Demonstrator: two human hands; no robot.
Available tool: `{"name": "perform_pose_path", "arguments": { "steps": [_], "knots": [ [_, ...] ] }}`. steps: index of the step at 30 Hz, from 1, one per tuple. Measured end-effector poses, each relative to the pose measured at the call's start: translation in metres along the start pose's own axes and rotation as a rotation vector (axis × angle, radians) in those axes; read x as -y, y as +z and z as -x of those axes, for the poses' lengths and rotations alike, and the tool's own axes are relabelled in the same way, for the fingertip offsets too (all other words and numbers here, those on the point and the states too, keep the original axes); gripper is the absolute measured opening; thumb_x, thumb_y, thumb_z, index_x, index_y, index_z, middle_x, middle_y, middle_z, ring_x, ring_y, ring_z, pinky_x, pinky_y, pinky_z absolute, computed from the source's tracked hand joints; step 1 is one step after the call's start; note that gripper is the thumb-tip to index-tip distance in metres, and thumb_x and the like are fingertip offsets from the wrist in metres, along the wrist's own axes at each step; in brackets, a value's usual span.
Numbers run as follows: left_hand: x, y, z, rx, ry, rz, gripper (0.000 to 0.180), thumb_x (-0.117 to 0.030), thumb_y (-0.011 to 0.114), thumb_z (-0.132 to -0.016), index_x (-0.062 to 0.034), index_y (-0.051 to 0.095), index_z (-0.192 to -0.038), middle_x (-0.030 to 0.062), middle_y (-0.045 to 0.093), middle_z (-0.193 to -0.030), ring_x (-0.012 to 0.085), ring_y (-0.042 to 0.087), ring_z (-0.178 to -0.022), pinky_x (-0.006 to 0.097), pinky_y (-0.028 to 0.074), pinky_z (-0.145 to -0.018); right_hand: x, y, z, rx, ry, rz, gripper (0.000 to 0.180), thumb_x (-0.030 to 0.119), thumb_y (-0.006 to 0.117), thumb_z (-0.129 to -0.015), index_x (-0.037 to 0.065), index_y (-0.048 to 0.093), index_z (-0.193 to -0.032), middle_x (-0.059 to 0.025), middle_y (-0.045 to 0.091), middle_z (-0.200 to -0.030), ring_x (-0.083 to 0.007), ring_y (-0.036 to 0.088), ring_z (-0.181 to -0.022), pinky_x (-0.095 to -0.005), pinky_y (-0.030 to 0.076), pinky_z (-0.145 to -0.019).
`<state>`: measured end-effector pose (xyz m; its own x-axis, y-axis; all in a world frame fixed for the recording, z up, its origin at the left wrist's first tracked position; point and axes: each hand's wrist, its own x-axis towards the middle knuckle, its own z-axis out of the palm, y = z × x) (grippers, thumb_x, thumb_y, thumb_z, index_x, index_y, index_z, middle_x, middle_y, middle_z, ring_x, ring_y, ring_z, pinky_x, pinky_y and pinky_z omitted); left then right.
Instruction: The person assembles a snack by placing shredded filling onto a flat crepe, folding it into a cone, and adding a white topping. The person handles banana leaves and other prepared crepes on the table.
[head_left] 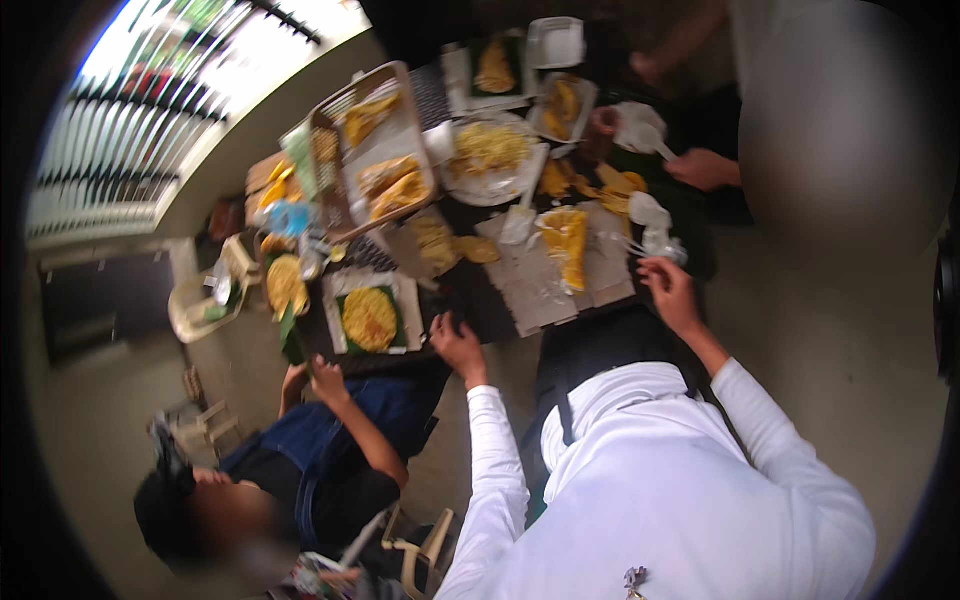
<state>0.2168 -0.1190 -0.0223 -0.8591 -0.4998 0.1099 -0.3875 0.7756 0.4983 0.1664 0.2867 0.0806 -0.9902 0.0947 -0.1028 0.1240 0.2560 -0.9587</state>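
My right hand [672,298] is at the right end of the table, its fingertips pinched on a thin white plastic utensil [634,246] whose exact kind is blurred. Beside it, a long yellow folded food piece [568,245] lies on an opened-out cardboard sheet [515,292]. Close to the table's near edge, my left hand [457,345] holds nothing, with its fingers bent and apart. To its left stands a white box [410,292] lined with green leaf, holding a round yellow noodle-like food [369,320].
A person at left holds a green leaf [292,338]; another hand [703,170] at right grips a white utensil. A brown basket [335,190] of food, a white plate [465,190] of yellow shreds and a white foam tray [556,43] crowd the dark table.
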Motion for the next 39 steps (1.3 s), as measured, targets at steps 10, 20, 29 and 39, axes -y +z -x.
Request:
{"name": "perform_pose_path", "arguments": {
  "steps": [10,20,29,39],
  "knots": [
    [-0.212,-0.056,-0.004,0.573,-0.606,1.54,0.066,-0.056,0.037,-0.105,-0.0133,0.034,-0.155,0.0215,0.04,-0.154,0.0333,0.047,-0.136,0.046,0.034,-0.114,0.104,0.098,-0.008,0.42,-0.018,-0.239,0.056,0.032,0.052,-0.101,-0.001,0.048,-0.146,-0.0192,0.05,-0.149,-0.0295,0.042,-0.143,-0.0379,0.031,-0.117],
    [-0.207,-0.112,-0.033,0.146,-0.52,1.413,0.057,-0.046,0.031,-0.109,-0.0102,0.037,-0.152,0.0161,0.043,-0.154,0.029,0.047,-0.138,0.047,0.032,-0.115,0.153,0.069,-0.02,0.959,0.053,-0.457,0.065,0.044,0.05,-0.102,0.004,0.039,-0.153,-0.0239,0.039,-0.156,-0.0343,0.037,-0.145,-0.041,0.029,-0.118],
    [-0.319,-0.126,0.063,0.215,-0.556,1.704,0.058,-0.046,0.032,-0.109,-0.0158,0.019,-0.157,0.024,0.038,-0.155,0.0417,0.062,-0.119,0.048,0.049,-0.104,0.107,0.088,-0.067,0.463,-0.13,-0.157,0.077,0.058,0.044,-0.101,0.008,0.029,-0.157,-0.0276,0.027,-0.16,-0.0384,0.025,-0.151,-0.0429,0.023,-0.121],
    [-0.022,0.021,0.157,0.056,-1.033,0.706,0.028,-0.02,0.052,-0.1,-0.0086,0.056,-0.126,0.0109,0.067,-0.094,0.0234,0.067,-0.07,0.035,0.05,-0.055,0.035,0.025,-0.057,0.87,0.137,-0.231,0.038,0.033,0.059,-0.1,0.0,0.069,-0.116,-0.016,0.073,-0.106,-0.0199,0.07,-0.096,-0.0333,0.054,-0.086]
  ]
}}
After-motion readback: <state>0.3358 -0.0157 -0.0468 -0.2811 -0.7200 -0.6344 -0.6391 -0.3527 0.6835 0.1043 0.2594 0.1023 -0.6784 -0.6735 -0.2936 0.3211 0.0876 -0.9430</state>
